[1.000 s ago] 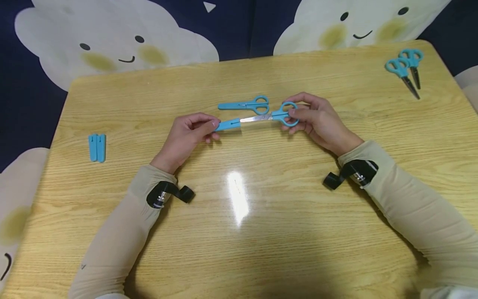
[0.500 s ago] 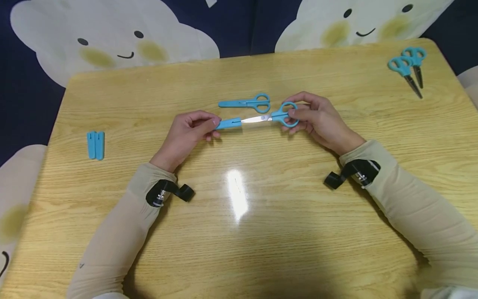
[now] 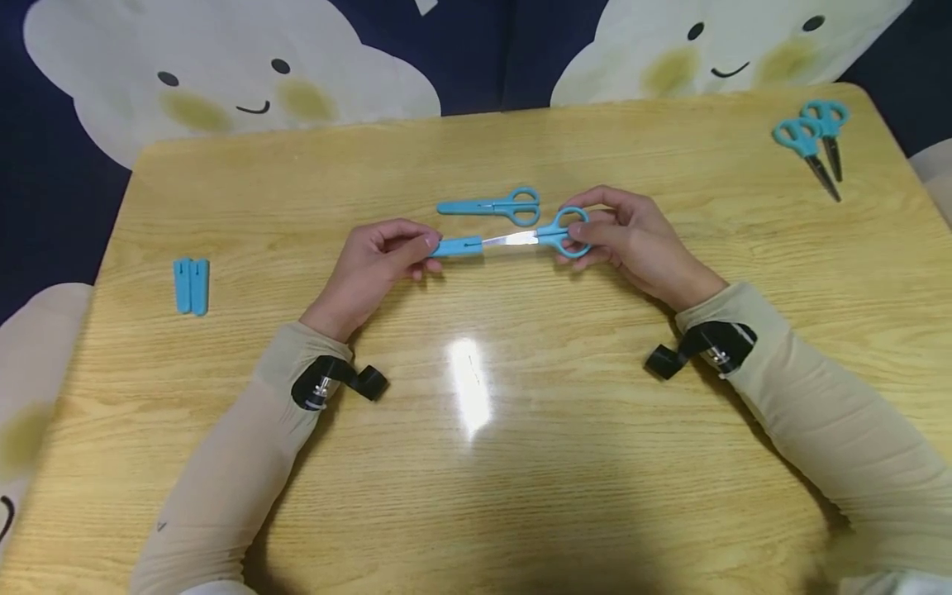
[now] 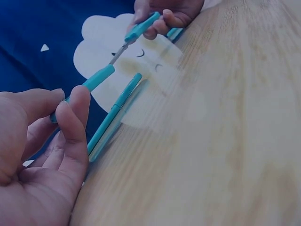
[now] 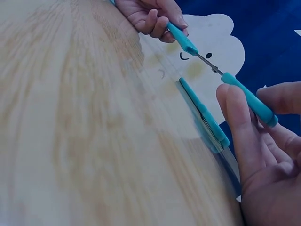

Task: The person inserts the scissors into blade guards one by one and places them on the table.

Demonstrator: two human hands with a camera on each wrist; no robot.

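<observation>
My left hand (image 3: pixel 372 268) pinches the far end of a light-blue blade cover (image 3: pixel 459 246) between thumb and fingers. From the cover's mouth runs the bare metal blade of a pair of scissors (image 3: pixel 515 238), its tip inside the cover. By the light-blue finger loops, my right hand (image 3: pixel 628 241) holds these scissors. Both wrist views show cover and scissors lined up, raised above the table. Just behind them lies a second pair of scissors (image 3: pixel 487 207) on the table, its blades hidden in a matching cover.
Two loose blue covers (image 3: pixel 198 287) lie side by side at the table's left. Near the far right corner, two uncovered scissors (image 3: pixel 805 142) overlap at the handles. A dark cloth with clouds (image 3: pixel 494 58) hangs behind the wooden table (image 3: pixel 565 479).
My right hand has shifted slightly left with the scissors, so a little less blade shows outside the cover. The left hand stays nearly still.
</observation>
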